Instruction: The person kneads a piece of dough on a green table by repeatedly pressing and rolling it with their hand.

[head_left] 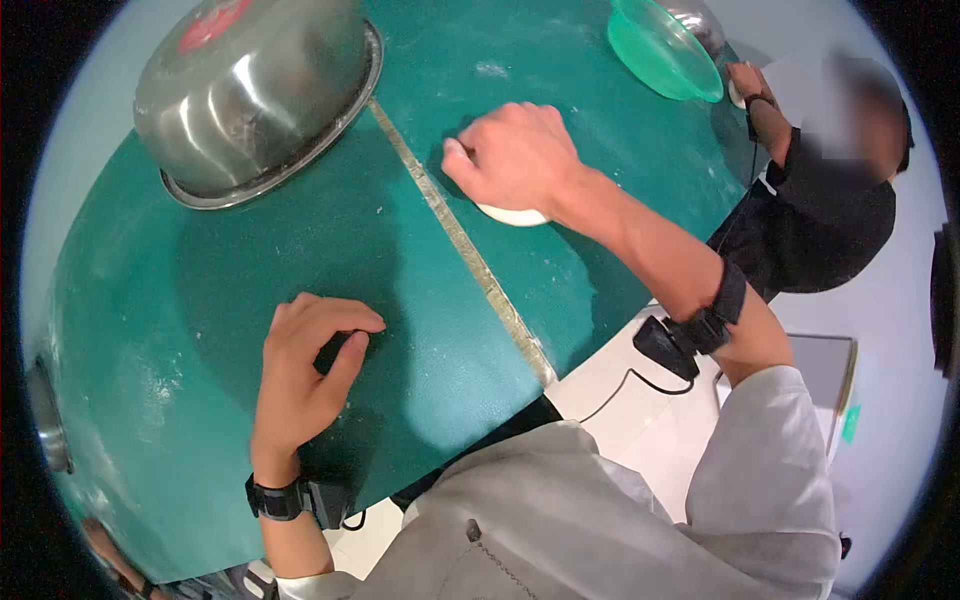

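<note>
My right hand (520, 155) is closed and rests over a round white piece of dough (515, 216) on the green table (480, 350). Only the dough's near edge shows; my palm and curled fingers cover the remainder. To the left, my left hand (310, 370) is by the table surface with its fingers bent. A gap shows between its thumb and index finger, and nothing is in it. Black straps with small devices are around my left wrist and right forearm.
A large steel basin (255, 110) lies upside down at the back left. A yellowish strip (460, 240) crosses the table between my hands. At the far right, a green plastic basin (665, 55) is near another person's hand (748, 80). White powder marks the tabletop.
</note>
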Tool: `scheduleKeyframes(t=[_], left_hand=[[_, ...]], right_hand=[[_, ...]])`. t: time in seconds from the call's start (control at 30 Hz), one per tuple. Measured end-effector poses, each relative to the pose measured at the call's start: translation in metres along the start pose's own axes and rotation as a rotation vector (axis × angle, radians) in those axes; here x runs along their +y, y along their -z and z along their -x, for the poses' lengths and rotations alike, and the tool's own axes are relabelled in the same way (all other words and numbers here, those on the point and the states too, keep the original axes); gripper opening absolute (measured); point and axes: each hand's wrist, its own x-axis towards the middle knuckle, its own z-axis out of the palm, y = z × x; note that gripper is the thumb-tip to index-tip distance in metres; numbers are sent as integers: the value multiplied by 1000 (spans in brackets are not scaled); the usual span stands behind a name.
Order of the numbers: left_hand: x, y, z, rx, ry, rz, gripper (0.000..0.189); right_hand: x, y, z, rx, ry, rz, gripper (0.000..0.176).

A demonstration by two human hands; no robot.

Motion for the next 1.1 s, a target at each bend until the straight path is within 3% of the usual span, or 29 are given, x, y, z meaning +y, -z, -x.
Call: scheduleKeyframes(t=[0.1,0.17,0.23,0.33,0.43,0.47,0.5,0.57,0.6,0.67,0.83,0.87,1.03,1.1], left_hand=[[-2,-2,1,6,-36,-4,16],[-7,-2,4,19,-11,53,16],[-7,-1,6,26,-4,54,16],[-9,-1,7,30,18,64,16],[-10,-2,6,32,9,55,16],[-10,-3,7,39,4,49,16],[-10,-4,7,39,12,52,16],[-10,-4,6,44,1,72,15],[-9,-3,5,51,12,74,15],[-5,-2,3,35,-16,39,15],[-6,-1,0,33,-47,33,17],[-7,-1,1,22,-53,32,17],[-5,3,0,1,-14,74,15],[-2,4,-2,-7,-31,72,15]], right_hand=[[-3,5,6,-44,-91,33,43],[1,-13,20,316,61,-29,51],[-2,-7,35,451,118,-14,52],[-8,37,60,-64,-109,-378,41],[5,46,69,-8,13,-279,36],[13,32,73,157,139,-223,31],[13,24,74,149,141,-226,31],[10,12,72,495,381,-33,27],[6,9,72,488,391,-38,27],[-7,3,82,390,205,-89,22],[-13,-5,71,393,282,-6,15],[-11,-2,62,316,285,13,15],[1,-5,18,209,263,-39,28],[3,-11,0,335,168,-28,34]])
